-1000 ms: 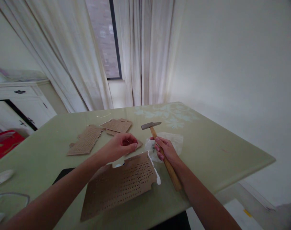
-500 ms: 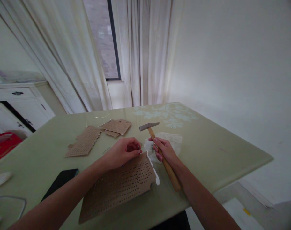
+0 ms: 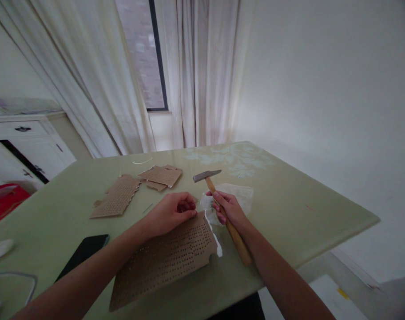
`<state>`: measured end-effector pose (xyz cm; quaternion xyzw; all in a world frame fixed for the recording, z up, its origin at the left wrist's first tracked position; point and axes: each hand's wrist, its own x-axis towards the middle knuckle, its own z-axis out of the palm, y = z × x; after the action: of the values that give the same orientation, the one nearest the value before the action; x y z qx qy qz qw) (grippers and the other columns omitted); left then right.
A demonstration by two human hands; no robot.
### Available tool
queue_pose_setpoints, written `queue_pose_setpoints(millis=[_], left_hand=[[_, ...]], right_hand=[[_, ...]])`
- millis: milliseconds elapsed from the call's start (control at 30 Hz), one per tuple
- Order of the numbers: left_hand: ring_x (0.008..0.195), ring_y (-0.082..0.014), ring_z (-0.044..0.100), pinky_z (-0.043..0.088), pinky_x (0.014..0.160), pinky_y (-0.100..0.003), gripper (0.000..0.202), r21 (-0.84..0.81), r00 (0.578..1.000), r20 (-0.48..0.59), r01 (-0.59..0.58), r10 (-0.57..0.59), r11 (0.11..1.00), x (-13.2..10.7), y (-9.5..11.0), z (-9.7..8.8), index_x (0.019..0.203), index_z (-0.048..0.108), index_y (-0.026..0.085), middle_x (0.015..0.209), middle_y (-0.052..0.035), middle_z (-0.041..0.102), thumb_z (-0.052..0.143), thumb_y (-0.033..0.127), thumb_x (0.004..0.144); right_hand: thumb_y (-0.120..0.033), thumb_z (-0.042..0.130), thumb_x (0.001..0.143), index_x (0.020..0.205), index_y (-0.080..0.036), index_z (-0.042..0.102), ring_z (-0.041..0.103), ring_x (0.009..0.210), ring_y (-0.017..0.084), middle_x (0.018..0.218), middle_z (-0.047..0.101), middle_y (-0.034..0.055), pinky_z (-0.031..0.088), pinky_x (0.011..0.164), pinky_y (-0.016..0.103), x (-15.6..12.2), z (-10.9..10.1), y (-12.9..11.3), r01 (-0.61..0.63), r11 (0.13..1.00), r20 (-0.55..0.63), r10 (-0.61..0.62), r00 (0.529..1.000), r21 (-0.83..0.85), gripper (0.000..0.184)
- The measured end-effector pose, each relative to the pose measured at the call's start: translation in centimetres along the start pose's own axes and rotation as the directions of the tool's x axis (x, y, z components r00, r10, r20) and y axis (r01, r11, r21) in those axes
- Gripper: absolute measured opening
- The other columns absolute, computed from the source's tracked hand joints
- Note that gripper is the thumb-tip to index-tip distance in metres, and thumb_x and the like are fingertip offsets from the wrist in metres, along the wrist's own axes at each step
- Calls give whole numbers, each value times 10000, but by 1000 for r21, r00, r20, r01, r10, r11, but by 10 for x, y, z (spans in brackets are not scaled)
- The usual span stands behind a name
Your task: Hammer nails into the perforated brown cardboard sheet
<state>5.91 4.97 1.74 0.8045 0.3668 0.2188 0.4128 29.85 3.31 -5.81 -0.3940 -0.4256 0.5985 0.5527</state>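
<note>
My right hand [image 3: 229, 209] is closed round the wooden handle of a hammer [image 3: 222, 209], its metal head raised a little above the green table [image 3: 289, 209]. My left hand [image 3: 171, 214] is pinched at the far edge of a large brown cardboard sheet [image 3: 169, 260] full of small holes; what its fingertips hold is too small to make out. A clear plastic bag [image 3: 242, 195] lies under and behind my right hand.
Two smaller perforated cardboard pieces [image 3: 117, 198] [image 3: 162, 175] lie farther back on the table. A dark phone [image 3: 84, 253] lies at the left. A white cabinet [image 3: 29, 146], a red bag [image 3: 4, 202] and curtains [image 3: 99, 75] stand beyond the table.
My left hand has moved down from the small cardboard scrap onto the far edge of the large sheet. The phone has come into view from under my arm. The hammer has barely moved.
</note>
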Motion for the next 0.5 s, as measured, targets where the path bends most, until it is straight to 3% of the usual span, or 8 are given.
queue_pose_setpoints(millis=[500], left_hand=[[760, -188, 672, 528, 708, -302, 146, 48, 999, -18, -27, 28, 998, -1, 2, 2, 884, 685, 224, 807, -10, 736, 714, 366, 907]], right_hand=[[-648, 858, 784, 1112, -156, 776, 411, 293, 48, 559, 560, -98, 313, 279, 179, 1, -1, 1, -12, 1000, 13, 12, 1000, -12, 596]])
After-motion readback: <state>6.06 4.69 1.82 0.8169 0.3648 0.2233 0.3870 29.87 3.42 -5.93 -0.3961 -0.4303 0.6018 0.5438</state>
